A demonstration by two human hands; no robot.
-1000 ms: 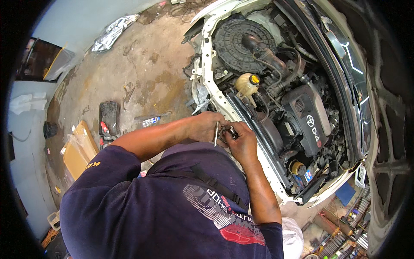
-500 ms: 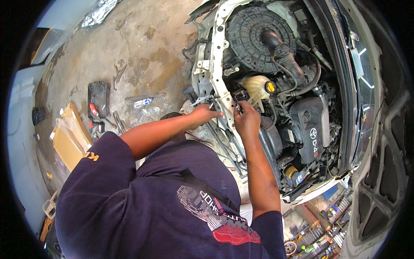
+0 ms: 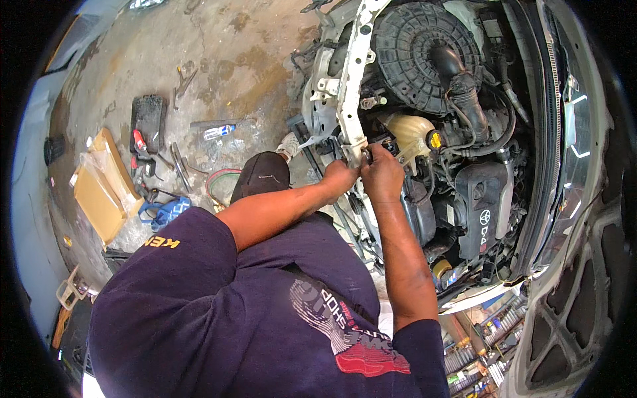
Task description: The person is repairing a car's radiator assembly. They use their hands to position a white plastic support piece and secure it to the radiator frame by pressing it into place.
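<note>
My right hand point(image 3: 383, 174) is closed at the inner edge of a white metal crossmember point(image 3: 352, 99) at the car's front. A small dark metal piece shows between its thumb and fingers, too small to name. My left hand point(image 3: 340, 178) is at the outer side of the same crossmember, close to the right hand. Its fingers are curled in, and what they hold, if anything, is hidden. Just beyond the right hand sits a yellowed coolant reservoir point(image 3: 406, 134) with a yellow and black cap. Both forearms reach forward from dark sleeves.
A round black air filter housing point(image 3: 428, 56) and a black engine cover point(image 3: 481, 209) fill the bay. The raised hood point(image 3: 570, 298) stands at right. On the floor lie a black tray point(image 3: 148, 119), a plastic bottle point(image 3: 219, 131), flat cardboard point(image 3: 99, 192) and a blue bag point(image 3: 166, 212).
My left hand has moved right, up to the crossmember and nearer my right hand, its fingers now curled. The right hand stays at the bar. The view has shifted, bringing the blue bag into sight.
</note>
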